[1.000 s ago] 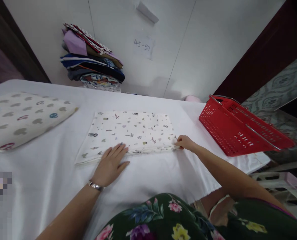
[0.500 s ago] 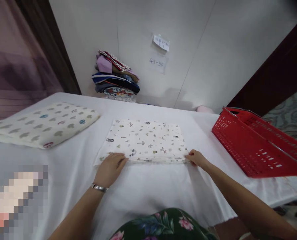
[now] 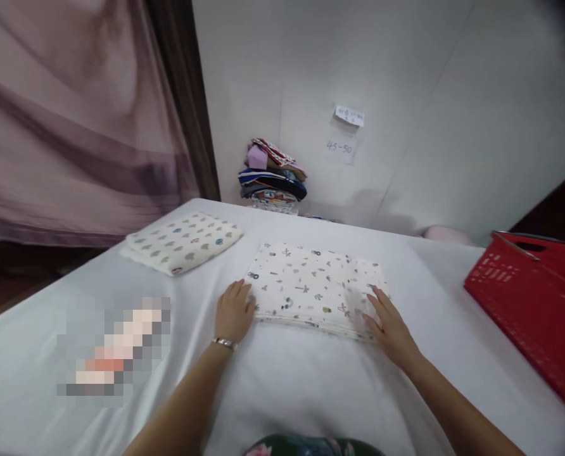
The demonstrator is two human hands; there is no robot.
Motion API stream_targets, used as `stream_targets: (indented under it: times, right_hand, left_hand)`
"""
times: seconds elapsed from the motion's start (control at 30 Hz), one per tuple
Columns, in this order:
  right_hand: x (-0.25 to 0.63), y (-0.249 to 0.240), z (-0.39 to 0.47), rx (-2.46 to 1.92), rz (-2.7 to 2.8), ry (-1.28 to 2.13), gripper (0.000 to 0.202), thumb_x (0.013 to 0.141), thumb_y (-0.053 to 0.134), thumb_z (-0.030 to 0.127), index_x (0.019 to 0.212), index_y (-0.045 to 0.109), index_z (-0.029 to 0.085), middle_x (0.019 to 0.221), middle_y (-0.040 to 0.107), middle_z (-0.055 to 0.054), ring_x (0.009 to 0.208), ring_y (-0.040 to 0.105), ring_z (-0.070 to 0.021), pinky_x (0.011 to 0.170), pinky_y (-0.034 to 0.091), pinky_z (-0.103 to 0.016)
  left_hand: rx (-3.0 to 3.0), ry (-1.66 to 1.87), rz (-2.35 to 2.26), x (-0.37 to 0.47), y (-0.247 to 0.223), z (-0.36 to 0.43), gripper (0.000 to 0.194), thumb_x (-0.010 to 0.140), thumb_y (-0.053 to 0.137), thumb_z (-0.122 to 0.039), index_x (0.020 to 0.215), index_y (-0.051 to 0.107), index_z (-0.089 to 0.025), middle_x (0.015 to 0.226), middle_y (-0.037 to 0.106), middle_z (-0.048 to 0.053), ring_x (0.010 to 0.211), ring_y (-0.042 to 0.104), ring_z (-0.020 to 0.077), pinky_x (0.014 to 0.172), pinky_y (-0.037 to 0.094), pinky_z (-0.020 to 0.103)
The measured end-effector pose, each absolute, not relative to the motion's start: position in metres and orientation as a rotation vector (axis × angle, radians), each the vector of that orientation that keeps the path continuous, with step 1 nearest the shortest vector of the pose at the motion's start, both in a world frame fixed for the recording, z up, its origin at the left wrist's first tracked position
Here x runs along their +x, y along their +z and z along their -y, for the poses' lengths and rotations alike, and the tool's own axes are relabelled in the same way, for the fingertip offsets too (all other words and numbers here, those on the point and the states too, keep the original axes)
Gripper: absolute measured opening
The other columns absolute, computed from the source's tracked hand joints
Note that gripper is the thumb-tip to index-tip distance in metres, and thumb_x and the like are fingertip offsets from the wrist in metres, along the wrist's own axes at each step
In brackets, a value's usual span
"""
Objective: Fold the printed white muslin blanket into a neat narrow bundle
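A folded white cloth (image 3: pixel 306 285) with small printed figures lies flat on the white-covered table (image 3: pixel 311 380) in front of me. My left hand (image 3: pixel 234 311), a silver bracelet at its wrist, rests at the cloth's near left corner with fingers stretched out. At the near right corner is my right hand (image 3: pixel 391 326), its fingers spread and slightly blurred over the cloth. Neither hand grips anything. Farther left lies a second folded cloth (image 3: pixel 187 244), cream with grey heart-like shapes.
A red plastic basket (image 3: pixel 524 310) stands at the right. Against the wall at the back is a stack of folded textiles (image 3: pixel 273 177), below paper notes (image 3: pixel 343 149). A pixelated patch (image 3: pixel 116 351) covers something at the left front. A pink curtain (image 3: pixel 73 126) hangs at the left.
My view has swung left, so everything sits farther right. My right hand has let go of the cloth's near right corner and spread over it; my left hand has shifted to the left edge.
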State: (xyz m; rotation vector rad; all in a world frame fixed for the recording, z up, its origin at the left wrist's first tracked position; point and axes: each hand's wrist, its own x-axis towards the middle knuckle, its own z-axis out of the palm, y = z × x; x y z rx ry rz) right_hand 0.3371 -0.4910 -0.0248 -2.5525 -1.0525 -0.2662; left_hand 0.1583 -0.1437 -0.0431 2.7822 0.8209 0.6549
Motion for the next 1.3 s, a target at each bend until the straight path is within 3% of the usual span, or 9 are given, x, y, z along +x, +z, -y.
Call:
stream_targets:
  times: [0.13, 0.3, 0.43, 0.57, 0.8, 0.9, 1.07, 1.17, 1.3]
  right_hand:
    - [0.348, -0.053, 0.473, -2.739, 1.067, -0.101, 0.064, 0.090, 0.026, 0.054, 0.139, 0.034, 0.013, 0.149, 0.022, -0.010, 0.137, 0.014, -0.0247, 0.110, 0.017, -0.048]
    - [0.358, -0.080, 0.477, -2.875, 1.047, -0.109, 0.065, 0.089, 0.024, 0.056, 0.140, 0.034, 0.016, 0.149, 0.022, -0.007, 0.137, 0.014, -0.0241, 0.110, 0.015, -0.048]
    - [0.356, -0.080, 0.477, -2.902, 1.072, -0.124, 0.065, 0.089, 0.024, 0.055, 0.140, 0.034, 0.016, 0.149, 0.022, -0.006, 0.137, 0.014, -0.0234, 0.110, 0.016, -0.047]
    - [0.356, -0.078, 0.475, -2.922, 1.045, -0.075, 0.065, 0.088, 0.025, 0.054, 0.140, 0.033, 0.016, 0.149, 0.020, -0.006, 0.138, 0.013, -0.0243, 0.110, 0.016, -0.048]
    - [0.372, -0.051, 0.469, -2.884, 1.015, 0.355, 0.065, 0.087, 0.031, 0.054, 0.140, 0.033, 0.017, 0.149, 0.021, -0.009, 0.137, 0.014, -0.0260, 0.109, 0.020, -0.047]
    - [0.384, -0.033, 0.453, -2.829, 0.985, 0.308, 0.066, 0.088, 0.030, 0.055, 0.141, 0.031, 0.016, 0.149, 0.021, -0.010, 0.137, 0.014, -0.0253, 0.109, 0.022, -0.044]
    - [0.412, -0.012, 0.396, -2.789, 1.007, 0.174, 0.065, 0.090, 0.028, 0.051, 0.143, 0.025, 0.012, 0.151, 0.010, -0.011, 0.139, 0.005, -0.0251, 0.110, 0.012, -0.045]
    - [0.441, -0.015, 0.376, -2.788, 1.042, 0.063, 0.065, 0.092, 0.025, 0.050, 0.144, 0.020, 0.012, 0.152, 0.006, -0.010, 0.139, 0.000, -0.0230, 0.111, 0.005, -0.043]
    - [0.478, -0.034, 0.383, -2.925, 0.756, 0.138, 0.071, 0.091, 0.022, 0.056, 0.144, 0.019, 0.008, 0.151, 0.012, -0.013, 0.138, 0.005, -0.0264, 0.109, 0.003, -0.046]
  left_hand:
    - [2.728, 0.388, -0.945, 0.156, -0.049, 0.144, 0.049, 0.086, 0.036, -0.029, 0.130, 0.046, -0.008, 0.139, 0.042, 0.014, 0.131, 0.034, 0.0270, 0.106, 0.030, 0.039]
    - [2.693, 0.313, -0.954, 0.152, -0.045, 0.144, 0.047, 0.088, 0.035, -0.030, 0.130, 0.045, -0.013, 0.140, 0.043, 0.010, 0.132, 0.033, 0.0238, 0.108, 0.028, 0.037]
    - [2.684, 0.169, -1.011, 0.160, -0.026, 0.140, 0.047, 0.085, 0.041, -0.033, 0.129, 0.046, -0.015, 0.141, 0.041, 0.012, 0.131, 0.034, 0.0242, 0.106, 0.029, 0.041]
    - [2.754, 0.171, -0.937, 0.190, -0.003, 0.137, 0.055, 0.086, 0.041, -0.043, 0.133, 0.040, -0.016, 0.146, 0.031, 0.012, 0.135, 0.026, 0.0254, 0.108, 0.023, 0.045]
    - [2.839, 0.039, -0.737, 0.263, -0.009, 0.116, 0.061, 0.087, 0.032, -0.053, 0.139, 0.031, -0.021, 0.152, 0.014, 0.006, 0.140, 0.009, 0.0223, 0.112, 0.011, 0.046]
    - [2.815, -0.029, -0.773, 0.275, -0.023, 0.105, 0.066, 0.086, 0.028, -0.056, 0.141, 0.028, -0.020, 0.152, 0.014, 0.008, 0.139, 0.010, 0.0272, 0.110, 0.014, 0.050]
    - [2.837, 0.042, -0.765, 0.276, -0.042, 0.093, 0.066, 0.085, 0.025, -0.058, 0.141, 0.029, -0.023, 0.152, 0.018, 0.006, 0.139, 0.014, 0.0281, 0.109, 0.018, 0.048]
    - [2.844, 0.083, -0.754, 0.278, -0.046, 0.089, 0.067, 0.085, 0.025, -0.060, 0.141, 0.030, -0.024, 0.151, 0.020, 0.006, 0.138, 0.016, 0.0284, 0.109, 0.019, 0.048]
    - [2.845, 0.096, -0.734, 0.280, -0.048, 0.088, 0.067, 0.084, 0.024, -0.061, 0.140, 0.031, -0.025, 0.151, 0.021, 0.006, 0.137, 0.019, 0.0290, 0.108, 0.021, 0.049]
